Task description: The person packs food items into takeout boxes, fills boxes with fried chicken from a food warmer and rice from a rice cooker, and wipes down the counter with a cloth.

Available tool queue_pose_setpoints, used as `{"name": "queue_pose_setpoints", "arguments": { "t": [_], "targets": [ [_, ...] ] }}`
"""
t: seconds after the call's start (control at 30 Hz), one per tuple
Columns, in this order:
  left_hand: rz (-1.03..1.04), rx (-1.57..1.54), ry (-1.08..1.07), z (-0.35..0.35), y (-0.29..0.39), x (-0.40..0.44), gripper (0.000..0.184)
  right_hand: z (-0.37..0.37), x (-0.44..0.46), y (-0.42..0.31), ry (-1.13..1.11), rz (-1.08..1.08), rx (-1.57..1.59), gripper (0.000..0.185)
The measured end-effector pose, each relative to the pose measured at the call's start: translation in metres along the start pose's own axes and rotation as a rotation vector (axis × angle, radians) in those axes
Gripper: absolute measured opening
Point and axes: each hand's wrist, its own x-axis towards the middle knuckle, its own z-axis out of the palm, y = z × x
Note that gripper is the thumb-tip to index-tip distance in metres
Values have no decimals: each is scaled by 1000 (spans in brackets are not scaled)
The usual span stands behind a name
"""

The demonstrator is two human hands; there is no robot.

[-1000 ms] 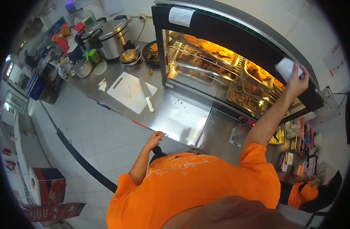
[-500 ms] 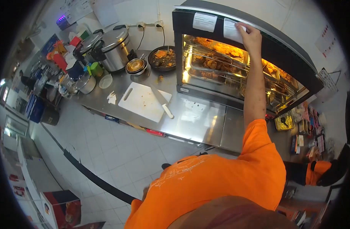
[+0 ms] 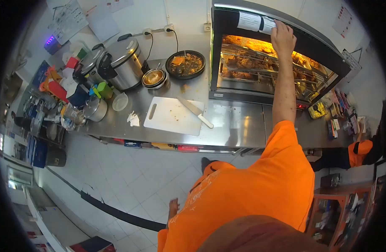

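Note:
My right hand [image 3: 284, 37] is raised to the top front of a heated display case [image 3: 252, 93], its fingers curled over the right edge of a white printed paper label [image 3: 267, 24]. Left of that label, a second paper label [image 3: 249, 21] is on the same black top panel. Behind the glass, trays of browned, fried-looking food [image 3: 239, 63] sit on lit shelves. My left hand [image 3: 173, 208] hangs low by my side over the floor, fingers loosely apart, holding nothing.
On the steel counter [image 3: 239, 115] are a white cutting board [image 3: 163, 113] with a knife [image 3: 196, 112], a dark pan [image 3: 185, 65], stacked bowls [image 3: 154, 78] and large steel cookers [image 3: 125, 63]. Another person [image 3: 361, 151] in orange stands at far right.
The view has shifted, so the counter and case sit farther right. My right hand stays at the label's edge. My left hand has come into view, and the other person's arm is now raised.

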Motion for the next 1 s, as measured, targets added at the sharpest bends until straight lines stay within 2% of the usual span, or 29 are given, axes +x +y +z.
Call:
{"name": "queue_pose_setpoints", "arguments": {
  "t": [0.03,0.07,0.17,0.23,0.27,0.3,0.33,0.43,0.53,0.6,0.63,0.67,0.7,0.77,0.8,0.83,0.87,0.9,0.93,0.97,1.0],
  "targets": [
    [-71,29,-59,-2,32,44,43,-2,0,-6,2,16,16,42],
    [-28,110,-56,-8,87,61,42,-9,-1,-13,-14,7,37,41],
    [206,31,-63,-30,183,119,40,9,-1,2,-11,-3,-80,41],
    [303,22,-57,-59,227,145,37,17,0,2,22,22,-119,40],
    [288,-4,-74,-79,242,159,35,21,1,0,55,21,-119,40],
    [231,-13,-36,-102,246,171,35,25,2,-3,87,24,-119,40],
    [174,-29,-1,-123,246,181,35,22,0,-9,24,27,-170,43],
    [-18,-36,-5,-195,204,201,38,32,-11,-48,213,226,-1,47],
    [-199,24,5,-248,169,199,38,28,-27,-130,878,290,234,48],
    [-264,64,22,-270,160,200,38,47,-52,-217,997,413,479,43],
    [-284,74,28,-278,159,204,38,47,-73,-270,788,445,477,42],
    [-287,84,34,-286,161,210,38,92,-100,-311,765,513,665,39],
    [-277,88,40,-293,164,219,38,90,-121,-384,613,435,887,37],
    [-223,108,42,-308,175,243,38,129,-188,-477,300,71,1131,18],
    [-177,121,47,-316,180,256,39,143,-226,-521,125,-109,1249,18],
    [-114,118,63,-324,184,272,39,138,-263,-573,-157,-178,1146,10],
    [-34,116,101,-334,185,289,39,127,-278,-616,-336,-216,1178,10],
    [81,126,178,-345,185,308,39,117,-293,-665,-526,-269,1234,11],
    [238,155,304,-358,186,329,39,119,-317,-709,-703,-145,1329,15],
    [484,223,512,-374,191,357,39,119,-339,-746,-899,-37,1407,19],
    [887,403,905,-392,203,388,39,108,-344,-782,-1020,-95,1379,24]
  ]
}}
